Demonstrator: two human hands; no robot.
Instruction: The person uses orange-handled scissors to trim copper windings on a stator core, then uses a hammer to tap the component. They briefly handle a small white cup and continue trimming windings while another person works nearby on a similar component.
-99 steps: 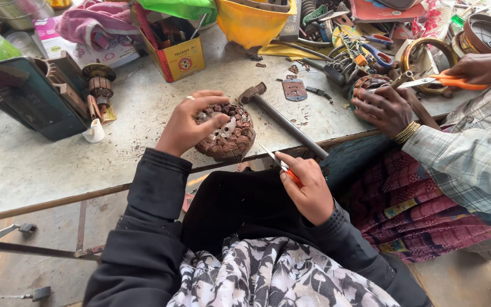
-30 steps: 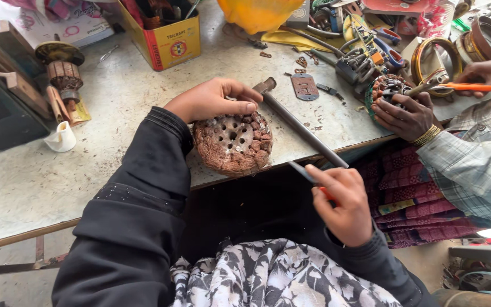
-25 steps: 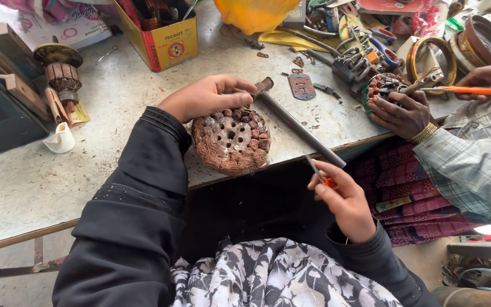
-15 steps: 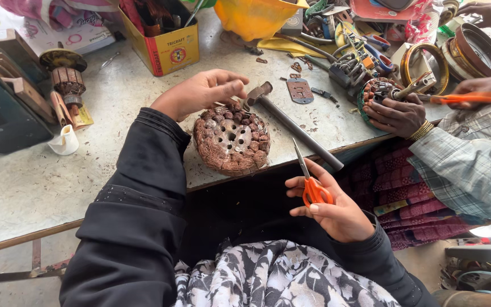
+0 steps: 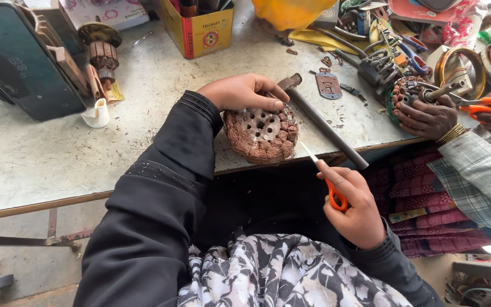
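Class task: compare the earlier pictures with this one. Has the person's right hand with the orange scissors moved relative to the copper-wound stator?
Yes. The right hand has risen, bringing the scissors tips closer to the stator at the table edge.

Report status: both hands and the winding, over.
Left hand steadies copper-wound stator at bench edge. Right hand grips orange-handled scissors, blades pointing at it. Hammer lies alongside.

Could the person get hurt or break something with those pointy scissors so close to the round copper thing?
Maybe. The orange-handled scissors in the right hand point toward the left hand gripping the copper-wound stator, so a slip could nick fingers or cut good wire. The stator also sits near the table edge, so a push might tip it off. The hammer lies close and could get bumped.
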